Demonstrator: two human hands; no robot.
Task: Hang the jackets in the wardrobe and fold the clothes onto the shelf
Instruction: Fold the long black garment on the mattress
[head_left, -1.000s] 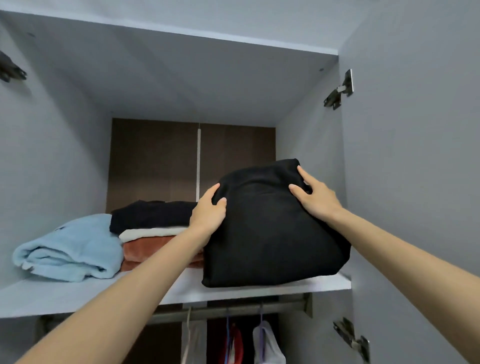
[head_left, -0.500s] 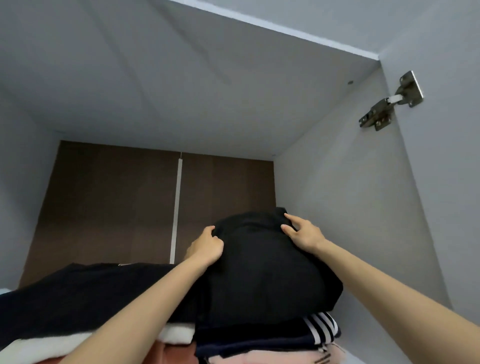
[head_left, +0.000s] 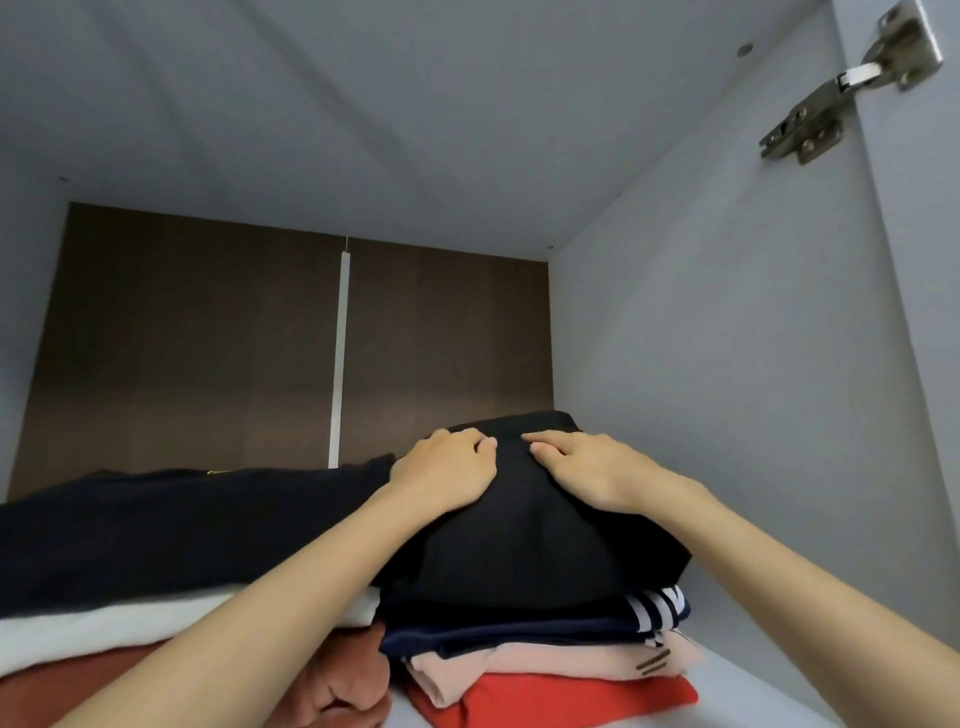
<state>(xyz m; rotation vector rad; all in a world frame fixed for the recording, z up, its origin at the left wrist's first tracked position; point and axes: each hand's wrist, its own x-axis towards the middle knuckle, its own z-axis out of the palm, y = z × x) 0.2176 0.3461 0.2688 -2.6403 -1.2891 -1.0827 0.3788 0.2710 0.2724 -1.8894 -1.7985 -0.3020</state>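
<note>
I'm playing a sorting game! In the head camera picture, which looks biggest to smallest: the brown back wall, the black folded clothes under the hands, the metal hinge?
1. brown back wall.
2. black folded clothes, though nearness to the camera enlarges them.
3. metal hinge, clearly smallest.

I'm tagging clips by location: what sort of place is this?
Probably a wardrobe's top compartment: a grey side wall carrying a door hinge, a dark back panel, and stacks of folded clothes on the shelf.
</note>
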